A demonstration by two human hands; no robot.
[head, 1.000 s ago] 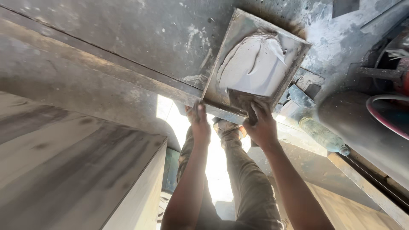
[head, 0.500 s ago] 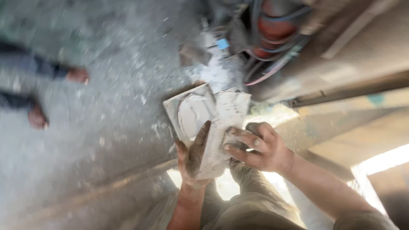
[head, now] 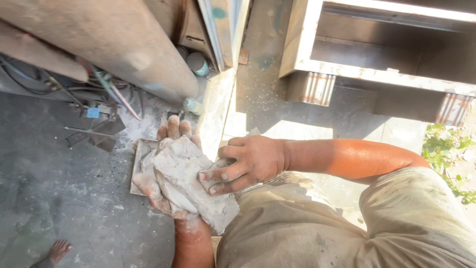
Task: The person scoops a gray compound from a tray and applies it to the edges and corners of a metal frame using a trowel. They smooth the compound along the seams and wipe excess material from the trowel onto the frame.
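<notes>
From the head view, the left hand [head: 166,171] lies palm up beneath a grey lump of putty [head: 191,181], its fingers [head: 173,128] spread slightly and showing past the lump's far edge, while the thumb side curls up along the lump's left flank. The right hand [head: 248,161] comes in from the right, its fingers [head: 215,176] held close together and pressed flat onto the lump's right face, so the putty sits clamped between the two hands. Just under and left of the left fingers, a flat square metal plate [head: 136,171] smeared with the same grey paste lies against the dusty floor [head: 64,198]. Beyond the fingertips, a large rusty cylinder [head: 124,44] and tangled hoses [head: 106,87] lie well apart. Another person's bare foot [head: 58,250] shows at the bottom left.
</notes>
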